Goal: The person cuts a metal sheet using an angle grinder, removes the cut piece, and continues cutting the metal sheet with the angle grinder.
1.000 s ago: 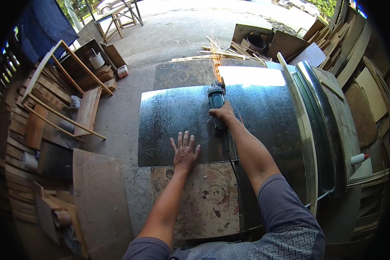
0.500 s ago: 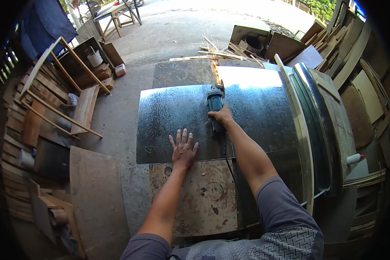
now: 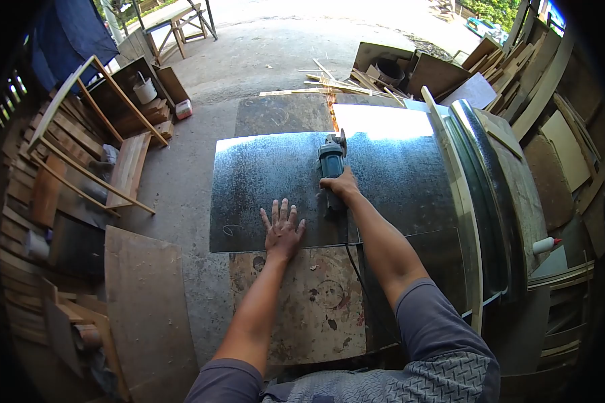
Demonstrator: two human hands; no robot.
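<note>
Our right hand (image 3: 339, 183) has its fingers wrapped around the grinder (image 3: 331, 161), which sits on the metal sheet (image 3: 262, 181) near its far edge, a few sparks (image 3: 331, 106) flying beyond it. Our left hand (image 3: 282, 230) lies flat on the sheet's near edge, fingers spread and gripping nothing, left of the grinder's cord (image 3: 356, 269). The sheet lies across a stained board (image 3: 316, 309).
</note>
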